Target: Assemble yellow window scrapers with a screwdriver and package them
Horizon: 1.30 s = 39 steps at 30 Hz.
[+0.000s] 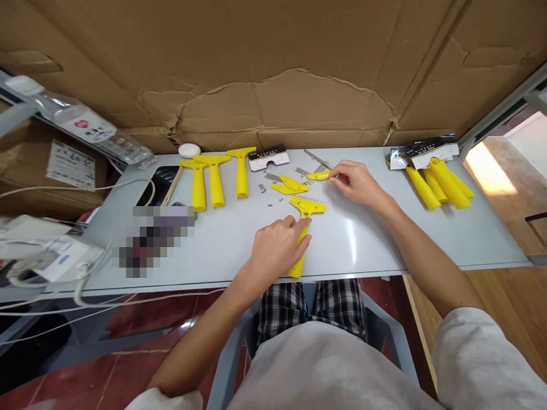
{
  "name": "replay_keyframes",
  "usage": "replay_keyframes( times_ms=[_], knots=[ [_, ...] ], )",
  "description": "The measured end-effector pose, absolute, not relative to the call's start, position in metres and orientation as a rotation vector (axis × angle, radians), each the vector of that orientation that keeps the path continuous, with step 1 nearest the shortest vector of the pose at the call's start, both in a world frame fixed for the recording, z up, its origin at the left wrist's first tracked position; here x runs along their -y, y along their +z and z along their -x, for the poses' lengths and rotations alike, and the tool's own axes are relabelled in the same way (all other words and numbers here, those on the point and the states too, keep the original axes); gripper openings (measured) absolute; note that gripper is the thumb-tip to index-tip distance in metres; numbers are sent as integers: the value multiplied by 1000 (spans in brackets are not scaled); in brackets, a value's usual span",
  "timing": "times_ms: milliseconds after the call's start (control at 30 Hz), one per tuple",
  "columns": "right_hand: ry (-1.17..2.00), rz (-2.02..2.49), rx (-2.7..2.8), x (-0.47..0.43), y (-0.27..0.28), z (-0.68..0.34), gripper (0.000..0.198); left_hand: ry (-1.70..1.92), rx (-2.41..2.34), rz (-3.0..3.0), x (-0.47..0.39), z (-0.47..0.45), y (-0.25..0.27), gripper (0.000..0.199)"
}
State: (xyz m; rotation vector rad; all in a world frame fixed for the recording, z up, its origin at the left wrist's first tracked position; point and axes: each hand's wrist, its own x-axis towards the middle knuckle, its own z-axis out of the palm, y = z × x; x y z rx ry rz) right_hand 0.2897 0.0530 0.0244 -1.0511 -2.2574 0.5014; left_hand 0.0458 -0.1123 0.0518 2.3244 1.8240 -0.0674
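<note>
My left hand point(280, 247) is closed around the handle of a yellow scraper point(306, 206), which lies on the table with its wide head pointing away from me. Farther back and to the right, my right hand point(358, 181) pinches a screwdriver point(318, 159); its thin metal shaft points to the back left and a bit of red handle shows under the fingers. A yellow blade cover point(318, 175) lies right at those fingertips. To its left are more yellow covers point(290, 185), thin metal blades point(273, 177) and several small screws point(262, 188).
Several yellow scraper handles point(216, 182) lie at the left, beside a phone point(160, 185) and a white oval object point(189, 150). Black-and-white header cards point(268, 158) lie at the back. More yellow handles point(450, 182) are at the right. Cardboard point(273, 108) walls the back; cables point(92, 285) hang left.
</note>
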Motion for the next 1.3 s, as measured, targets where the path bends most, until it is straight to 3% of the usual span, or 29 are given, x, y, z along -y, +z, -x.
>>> replay_keyframes(
  times_ms=[400,533,1000,1300],
  knots=[
    [458,972,2261,-48,25,-288,22,-17,-1969,-2280,118,-33,51,53],
    [462,967,2254,-46,25,-286,22,10,-2023,-2343,107,-47,41,65],
    [497,959,2276,-46,21,-286,20,45,-1849,-2413,83,-36,29,50],
    [473,975,2275,-47,20,-288,20,79,-1834,-2378,76,-27,27,53]
  ],
)
